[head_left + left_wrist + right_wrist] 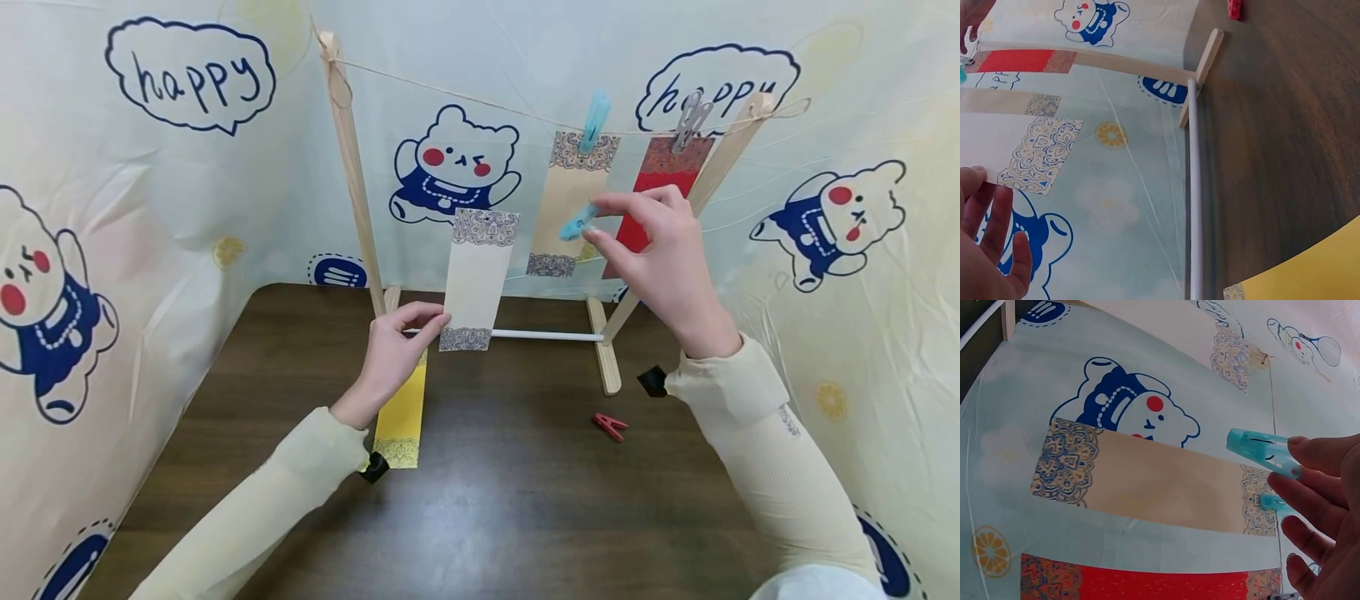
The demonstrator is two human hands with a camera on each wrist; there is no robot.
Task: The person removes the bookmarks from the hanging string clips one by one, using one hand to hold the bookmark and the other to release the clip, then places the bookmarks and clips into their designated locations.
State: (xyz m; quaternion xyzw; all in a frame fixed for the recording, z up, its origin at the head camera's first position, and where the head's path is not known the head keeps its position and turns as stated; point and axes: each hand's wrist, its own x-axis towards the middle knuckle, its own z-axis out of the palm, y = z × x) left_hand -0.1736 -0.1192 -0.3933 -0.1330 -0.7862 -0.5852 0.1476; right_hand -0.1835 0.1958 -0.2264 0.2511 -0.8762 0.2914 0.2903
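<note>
My left hand (397, 346) pinches the lower left edge of a white paper strip (480, 271) with patterned ends, held up below the string (450, 89). Between the thumb and forefinger of my right hand (667, 258) is a light blue clothespin (577, 223), seen close up in the right wrist view. Behind it, a beige strip (566, 204) hangs from the string by another blue clothespin (595, 123). A red strip (667, 175) hangs to its right under a grey clothespin (692, 121), partly covered by my right hand.
Wooden posts (351, 167) carry the string, with a white rod (547, 335) joining them low down. On the brown table (510, 500) lie a yellow patterned strip (402, 412), left of centre, and a red clothespin (611, 426), near the right foot (606, 358) of the stand.
</note>
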